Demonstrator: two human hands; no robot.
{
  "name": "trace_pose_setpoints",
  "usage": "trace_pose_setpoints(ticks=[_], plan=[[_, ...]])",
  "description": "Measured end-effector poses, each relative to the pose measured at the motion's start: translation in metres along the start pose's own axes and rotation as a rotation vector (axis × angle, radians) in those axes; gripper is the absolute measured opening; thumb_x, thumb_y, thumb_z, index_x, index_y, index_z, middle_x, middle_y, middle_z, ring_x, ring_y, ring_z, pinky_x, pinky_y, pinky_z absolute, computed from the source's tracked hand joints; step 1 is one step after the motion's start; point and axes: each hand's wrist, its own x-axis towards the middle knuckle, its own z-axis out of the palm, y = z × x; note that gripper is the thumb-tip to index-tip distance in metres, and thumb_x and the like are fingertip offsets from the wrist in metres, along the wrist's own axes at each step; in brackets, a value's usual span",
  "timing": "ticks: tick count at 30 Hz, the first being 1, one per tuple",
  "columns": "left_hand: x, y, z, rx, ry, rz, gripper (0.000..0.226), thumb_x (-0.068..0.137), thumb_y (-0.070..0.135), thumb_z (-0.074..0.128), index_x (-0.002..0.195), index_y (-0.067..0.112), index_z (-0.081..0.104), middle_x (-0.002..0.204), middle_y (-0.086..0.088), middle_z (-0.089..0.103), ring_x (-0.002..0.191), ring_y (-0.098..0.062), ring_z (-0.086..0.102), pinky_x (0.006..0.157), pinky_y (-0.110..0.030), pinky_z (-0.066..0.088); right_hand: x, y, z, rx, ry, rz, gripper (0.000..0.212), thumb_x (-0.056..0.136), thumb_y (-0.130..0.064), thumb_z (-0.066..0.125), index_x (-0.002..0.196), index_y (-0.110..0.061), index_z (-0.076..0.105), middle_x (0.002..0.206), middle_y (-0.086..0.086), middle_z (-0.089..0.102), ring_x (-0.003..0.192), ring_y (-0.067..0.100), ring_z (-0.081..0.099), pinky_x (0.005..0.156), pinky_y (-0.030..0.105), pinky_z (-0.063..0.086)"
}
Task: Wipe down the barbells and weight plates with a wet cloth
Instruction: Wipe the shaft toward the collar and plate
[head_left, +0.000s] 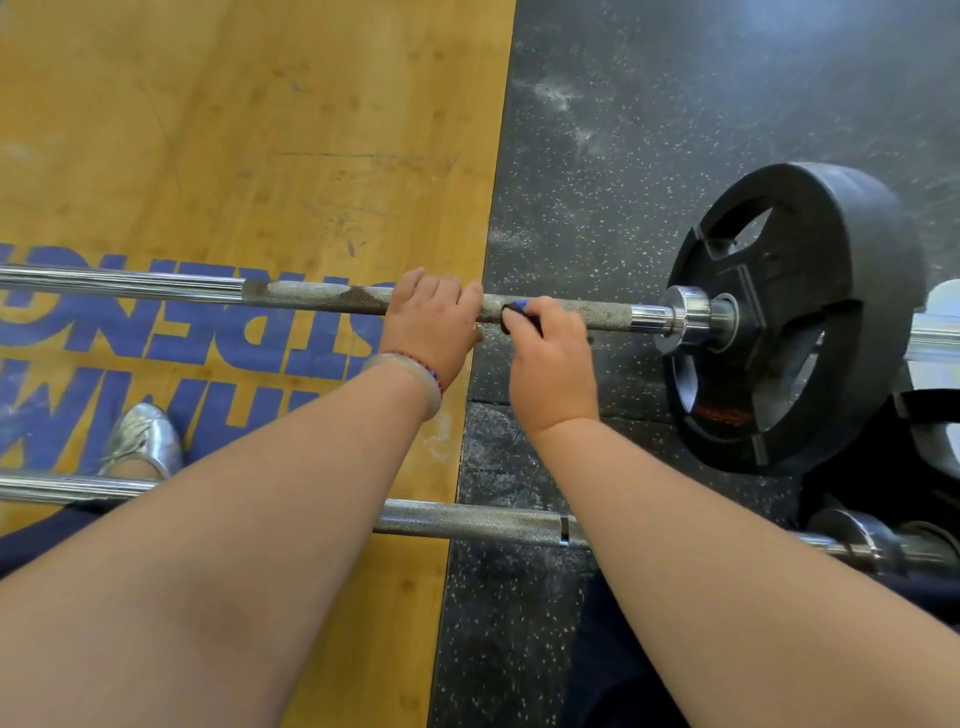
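- On the floor (260, 130) lies a long bar (311, 297); its left end is cut off.
- Round black weight (795, 312) sits on its right end.
- Second bar (467, 519) lies nearer, partly hidden by the arms.
- Left hand (431, 322) grips the long bar.
- Right hand (550, 358), just beside it, pinches a dark cloth (511, 317), mostly hidden, on that bar.

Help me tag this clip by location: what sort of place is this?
Most likely a gym's weightlifting area: a barbell carrying a black weight plate lies over a wooden lifting platform and speckled rubber flooring, with a second barbell nearer.
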Motion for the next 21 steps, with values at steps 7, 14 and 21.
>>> trace_pose_setpoints(ticks=[7, 14, 21], plan=[[0.006, -0.008, 0.004, 0.087, 0.046, 0.082, 0.021, 0.084, 0.031, 0.068, 0.098, 0.016, 0.062, 0.076, -0.001, 0.064, 0.071, -0.025, 0.061, 0.084, -0.033, 0.03, 0.016, 0.026, -0.028, -0.188, 0.153, 0.238, 0.015, 0.096, -0.033, 0.051, 0.089, -0.02, 0.053, 0.09, -0.01, 0.044, 0.081, 0.006, 0.045, 0.07, 0.022, 0.031], [0.019, -0.009, -0.01, 0.046, -0.098, 0.11, 0.024, 0.099, 0.035, 0.044, 0.11, 0.015, 0.05, 0.101, -0.004, 0.063, 0.094, -0.028, 0.058, 0.089, -0.035, 0.034, 0.007, 0.007, -0.007, 0.007, 0.006, 0.023, 0.009, 0.094, -0.016, 0.052, 0.095, -0.016, 0.061, 0.098, 0.003, 0.052, 0.091, 0.021, 0.049, 0.077, 0.031, 0.042], [0.043, -0.018, -0.033, 0.017, -0.409, 0.166, 0.025, 0.099, 0.044, 0.042, 0.096, 0.019, 0.044, 0.067, 0.003, 0.045, 0.062, -0.016, 0.045, 0.051, -0.027, 0.033, 0.021, 0.03, -0.026, -0.018, 0.252, 0.377, 0.016, 0.097, -0.032, 0.05, 0.085, -0.021, 0.051, 0.09, -0.009, 0.044, 0.086, 0.015, 0.046, 0.077, 0.025, 0.033]])
